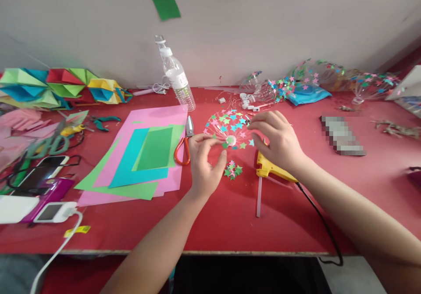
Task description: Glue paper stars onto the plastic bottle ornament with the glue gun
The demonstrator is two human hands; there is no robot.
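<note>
A craft piece of clear plastic strips tipped with colored paper stars [232, 127] lies on the red table, its white bottle cap [231, 141] facing up. My left hand [207, 164] hovers at its lower left, thumb and fingers apart with nothing visible between them. At its right edge is my right hand [278, 140], fingers bent and spread from the thumb; whether they touch a star is unclear. Beneath my right hand lies a yellow glue gun [271, 167] with a glue stick [259, 197] in it. A small pile of loose paper stars [233, 170] sits just below the craft.
Orange-handled scissors [184, 147] lie beside stacked colored paper [154, 149] on the left. Behind stand clear plastic bottles [177, 81]. More star crafts [283, 87] line the wall. A phone [42, 173] and a white cable [59, 250] are at far left; the glue gun's black cord [320, 217] runs off the front edge.
</note>
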